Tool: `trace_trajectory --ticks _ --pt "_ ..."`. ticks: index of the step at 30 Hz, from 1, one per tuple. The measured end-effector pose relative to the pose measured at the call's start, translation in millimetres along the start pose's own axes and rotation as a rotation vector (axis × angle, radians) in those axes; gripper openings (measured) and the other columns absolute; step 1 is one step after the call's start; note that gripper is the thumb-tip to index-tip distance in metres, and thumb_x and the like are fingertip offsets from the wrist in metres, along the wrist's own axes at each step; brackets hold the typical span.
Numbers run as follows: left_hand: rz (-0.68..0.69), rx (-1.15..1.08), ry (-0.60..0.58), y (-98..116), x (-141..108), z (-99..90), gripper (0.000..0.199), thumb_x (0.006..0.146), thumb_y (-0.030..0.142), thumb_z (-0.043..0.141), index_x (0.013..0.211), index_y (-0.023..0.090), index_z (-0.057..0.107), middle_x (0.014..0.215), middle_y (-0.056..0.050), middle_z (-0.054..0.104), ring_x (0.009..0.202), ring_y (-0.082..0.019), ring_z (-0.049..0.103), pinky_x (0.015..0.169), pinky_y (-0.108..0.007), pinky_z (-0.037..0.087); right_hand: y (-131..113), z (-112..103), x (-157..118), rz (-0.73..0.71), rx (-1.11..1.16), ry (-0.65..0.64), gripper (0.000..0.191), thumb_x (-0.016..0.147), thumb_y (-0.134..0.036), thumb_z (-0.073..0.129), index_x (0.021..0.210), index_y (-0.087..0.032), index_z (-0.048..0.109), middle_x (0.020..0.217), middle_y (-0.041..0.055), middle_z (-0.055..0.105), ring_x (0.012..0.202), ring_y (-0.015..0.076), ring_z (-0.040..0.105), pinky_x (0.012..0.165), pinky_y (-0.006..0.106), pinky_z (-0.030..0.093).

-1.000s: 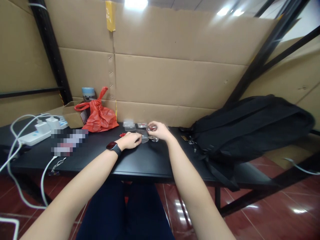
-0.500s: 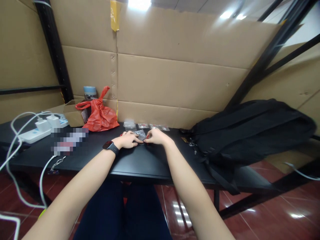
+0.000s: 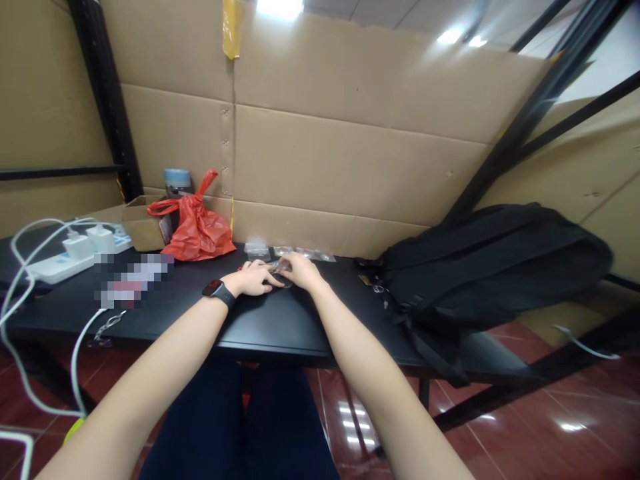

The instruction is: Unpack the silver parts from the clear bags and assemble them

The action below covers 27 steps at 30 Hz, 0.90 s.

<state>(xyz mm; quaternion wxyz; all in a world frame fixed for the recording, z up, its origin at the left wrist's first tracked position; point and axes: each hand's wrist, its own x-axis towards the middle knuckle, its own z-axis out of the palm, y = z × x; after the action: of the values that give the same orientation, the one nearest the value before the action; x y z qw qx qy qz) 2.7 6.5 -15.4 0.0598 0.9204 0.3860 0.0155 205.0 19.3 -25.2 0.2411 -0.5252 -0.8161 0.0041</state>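
Black worktop (image 3: 280, 327), cardboard (image 3: 350, 160) behind. Clear baggie (image 3: 277, 267) toward back edge; right hand (image 3: 300, 271) grip looks pinched on it, left hand (image 3: 255, 279) unclenched alongside. Probably featherlight, floppy, slippery; corner's best hold.

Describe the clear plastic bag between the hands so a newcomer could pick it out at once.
From the cardboard wall, come down to the black table in front of it. Between the left hand and right hand is a clear plastic bag, partly hidden. The clear packets lie farther back, along the wall; only this one is at the hands.
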Motion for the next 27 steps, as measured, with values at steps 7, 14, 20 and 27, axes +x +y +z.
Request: trace_trajectory --ticks 7,14,20,27 --pt "0.050 -0.066 0.046 -5.2 -7.7 -4.8 0.043 0.084 0.023 0.054 0.116 0.045 0.072 0.148 0.003 0.054 0.132 -0.033 0.046 0.107 -0.056 0.035 -7.4 -0.5 0.3 0.060 -0.020 -0.048 0.009 0.083 -0.024 0.069 0.091 -0.021 0.070 0.095 0.0046 0.072 0.084 0.0182 0.063 0.069 0.025 0.042" --pt "-0.040 -0.039 0.271 -7.5 -3.4 2.4 0.044 0.073 0.023 0.061 0.117 0.027 0.061 0.122 -0.005 0.066 0.116 -0.029 0.054 0.097 -0.044 0.043 18.5 -19.4 -4.6 -0.100 0.131 -0.155 0.016 0.089 -0.021 0.062 0.095 -0.017 0.077 0.094 0.0060 0.072 0.088 0.0175 0.062 0.082 0.027 0.044" --pt "-0.101 0.055 0.383 -4.2 7.3 15.8 0.026 0.086 0.036 0.060 0.109 0.025 0.065 0.120 -0.009 0.062 0.117 -0.031 0.050 0.098 -0.046 0.039 22.4 -10.3 -3.7 -0.019 0.044 -0.126 0.022 0.074 -0.013 0.075 0.094 -0.021 0.074 0.099 0.0036 0.071 0.094 0.0190 0.063 0.086 0.029 0.045" --pt "-0.210 -0.033 0.435 -8.2 7.1 12.7 0.019 0.089 0.035 0.056 0.087 0.024 0.071 0.116 -0.007 0.065 0.116 -0.030 0.050 0.096 -0.045 0.040 24.2 -11.6 -1.4 -0.020 0.047 -0.111 0.004 0.083 -0.023 0.072 0.083 -0.019 0.073 0.105 0.0081 0.068 0.103 0.0217 0.059 0.095 0.035 0.042"
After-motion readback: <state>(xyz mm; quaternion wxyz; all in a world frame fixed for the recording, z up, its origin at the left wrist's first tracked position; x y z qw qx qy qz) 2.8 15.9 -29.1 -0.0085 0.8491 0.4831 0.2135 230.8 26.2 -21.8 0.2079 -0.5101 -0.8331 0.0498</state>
